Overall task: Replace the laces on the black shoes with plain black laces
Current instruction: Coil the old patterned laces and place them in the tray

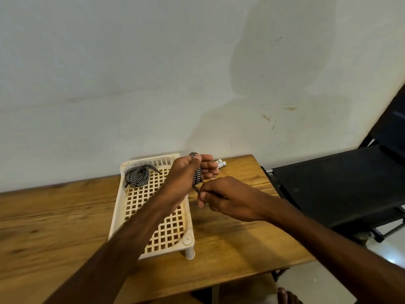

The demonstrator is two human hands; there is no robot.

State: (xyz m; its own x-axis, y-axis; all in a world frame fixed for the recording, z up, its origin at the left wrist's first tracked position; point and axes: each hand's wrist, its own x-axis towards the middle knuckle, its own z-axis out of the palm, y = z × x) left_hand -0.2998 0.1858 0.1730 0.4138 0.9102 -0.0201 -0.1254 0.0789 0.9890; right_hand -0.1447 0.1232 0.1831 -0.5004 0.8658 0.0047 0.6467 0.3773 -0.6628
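A black-and-white patterned lace [198, 174] is wound around the fingers of my left hand [188, 172], which is raised above the far right corner of a cream lattice tray [153, 216]; the thumb presses the lace at the top. My right hand [228, 198] sits just right of and below it, pinching the loose end of that lace between thumb and fingers. A second patterned lace [137, 174] lies coiled in the far left corner of the tray. No black shoes or plain black laces are in view.
The tray stands on short legs on a wooden table [65, 220] set against a pale wall. Two small white tubes [221, 163] lie at the table's back edge behind my left hand. A black folding chair [333, 185] stands close to the table's right side.
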